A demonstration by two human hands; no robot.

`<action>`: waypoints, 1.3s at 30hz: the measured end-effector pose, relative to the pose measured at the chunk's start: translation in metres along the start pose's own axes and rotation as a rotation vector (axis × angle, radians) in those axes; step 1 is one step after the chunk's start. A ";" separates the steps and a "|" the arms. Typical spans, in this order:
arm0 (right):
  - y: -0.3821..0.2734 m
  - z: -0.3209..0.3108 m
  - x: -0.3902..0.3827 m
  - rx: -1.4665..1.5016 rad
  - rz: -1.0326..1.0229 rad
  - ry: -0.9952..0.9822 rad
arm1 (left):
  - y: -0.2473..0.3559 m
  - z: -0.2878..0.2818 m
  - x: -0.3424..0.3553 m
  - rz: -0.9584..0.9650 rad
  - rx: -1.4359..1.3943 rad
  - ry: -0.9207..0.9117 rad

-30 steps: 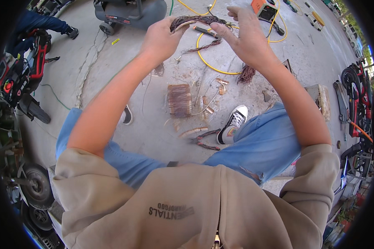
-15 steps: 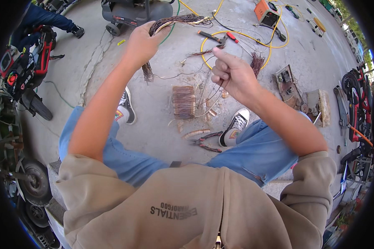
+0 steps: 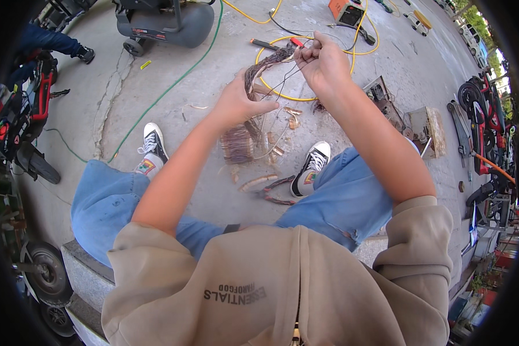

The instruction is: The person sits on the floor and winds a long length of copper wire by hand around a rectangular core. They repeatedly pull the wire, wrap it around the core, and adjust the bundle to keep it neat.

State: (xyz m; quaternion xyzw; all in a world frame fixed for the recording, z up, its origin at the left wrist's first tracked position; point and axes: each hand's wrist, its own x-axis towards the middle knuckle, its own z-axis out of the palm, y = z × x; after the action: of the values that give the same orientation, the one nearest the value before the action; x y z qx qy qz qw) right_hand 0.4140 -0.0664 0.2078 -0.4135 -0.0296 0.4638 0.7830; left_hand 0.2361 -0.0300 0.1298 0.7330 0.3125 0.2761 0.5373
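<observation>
My left hand (image 3: 239, 104) is wrapped round a curved bundle of brown copper wire (image 3: 259, 70), thumb stretched to the right. Ahead and to the right, my right hand (image 3: 323, 64) is closed, thumb against fingers, at the bundle's far end. Thin dark strands run down from its fingertips, which seem to pinch a wire. Below the left hand, a block of wound copper wire (image 3: 237, 144) lies on the concrete, partly covered by the hand and hanging wire. Scraps of tan strip (image 3: 258, 182) and red-handled cutters (image 3: 277, 193) lie between my shoes.
A hammer (image 3: 263, 44) and a yellow hose (image 3: 282, 97) lie beyond my hands. Farther off stand an air compressor (image 3: 173, 26) and an orange machine (image 3: 346, 11). Rusty metal parts (image 3: 424, 130) sit at the right. A green hose (image 3: 173, 86) crosses the ground at left.
My left hand has brought the wire bundle right and nearer, over the wound block. My right hand has moved up to the bundle's end. The view has shifted slightly.
</observation>
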 end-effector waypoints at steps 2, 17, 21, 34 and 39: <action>0.007 0.006 -0.007 -0.112 -0.078 -0.096 | -0.015 0.009 -0.001 -0.076 0.279 -0.060; 0.025 -0.047 0.053 -1.451 -0.040 -0.377 | -0.038 -0.024 -0.040 -0.161 -0.078 -0.171; 0.037 -0.073 0.040 -1.129 0.659 -0.473 | -0.039 -0.030 -0.050 -0.338 -0.474 -0.055; 0.014 -0.033 -0.014 -0.736 0.274 -0.581 | -0.029 -0.024 -0.030 -0.399 -0.224 0.129; 0.032 -0.050 -0.028 -1.794 -1.396 -1.197 | -0.044 -0.053 -0.037 -0.623 -0.825 -0.146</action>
State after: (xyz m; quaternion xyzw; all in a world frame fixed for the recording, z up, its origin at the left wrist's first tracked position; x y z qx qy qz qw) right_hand 0.3975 -0.1107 0.1631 -0.4185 -0.8845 -0.1122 0.1728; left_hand 0.1653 -0.0151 0.0996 0.3500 0.3428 0.1512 0.8586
